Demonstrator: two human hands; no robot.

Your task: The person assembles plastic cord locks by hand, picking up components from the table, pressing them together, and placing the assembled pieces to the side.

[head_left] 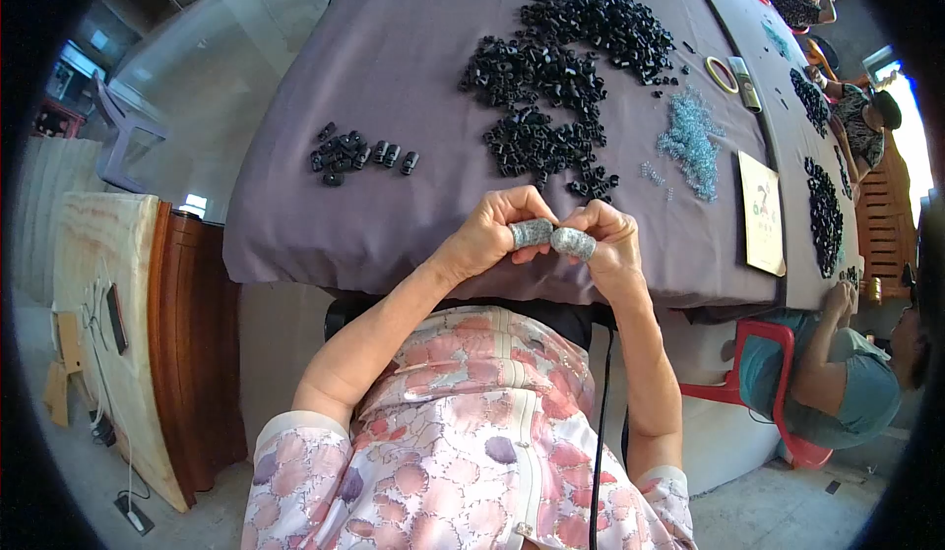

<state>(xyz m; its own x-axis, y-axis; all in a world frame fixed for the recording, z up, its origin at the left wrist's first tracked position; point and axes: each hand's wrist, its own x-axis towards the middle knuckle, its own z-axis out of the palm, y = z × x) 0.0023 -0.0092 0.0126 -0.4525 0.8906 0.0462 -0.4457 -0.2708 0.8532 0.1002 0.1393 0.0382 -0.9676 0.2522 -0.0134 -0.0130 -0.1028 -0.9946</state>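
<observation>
Both hands meet close together over the near edge of the cloth-covered table (364, 68). My left hand (495, 231) is closed in a pinch, with a grey wrapping around one digit. My right hand (602, 239) is pinched too and also has a grey-wrapped digit. Their fingertips nearly touch, and whatever they grip is too small or hidden to make out. Just beyond them lies a heap of small black parts (541, 142). Left of it is a smaller group of black pieces (346, 154). Small clear parts (692, 142) form a pile on the right.
Beyond the clear pile lie a yellow tape ring (721, 75) and a small tube-like container (745, 86). A printed card (761, 213) rests at the right. Other people sit along the right, one on a red chair (753, 383). A wooden cabinet (197, 343) stands at left.
</observation>
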